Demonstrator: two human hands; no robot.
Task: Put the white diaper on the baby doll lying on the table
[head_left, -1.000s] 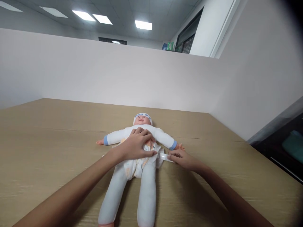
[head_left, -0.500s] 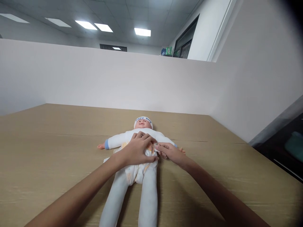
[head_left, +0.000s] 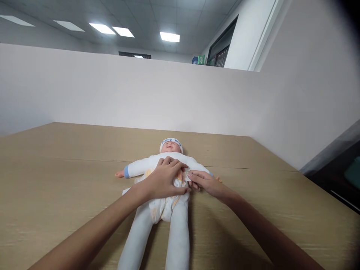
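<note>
A baby doll (head_left: 179,236) in white clothes with blue cuffs lies on its back, its head away from me. Around its hips is a white diaper (head_left: 164,208) with orange and yellow print. My left hand (head_left: 165,180) rests across the front of the diaper, thumb and fingers spread apart. At the diaper's right side, my right hand (head_left: 205,183) has its thumb and fingers pinched on the diaper's edge, close to my left fingertips. The exact bit in the pinch is partly hidden by the fingers.
The doll lies on a wide brown tabletop (head_left: 70,210) with a seam across it. A pale partition wall (head_left: 140,93) rises behind the table, and another wall stands on the right. Beyond the right edge is a dark object (head_left: 334,176), partly cut off.
My right hand has shifted slightly to the right with its pinch at the diaper's side. My left hand stays spread over the diaper's front, almost unmoved.
</note>
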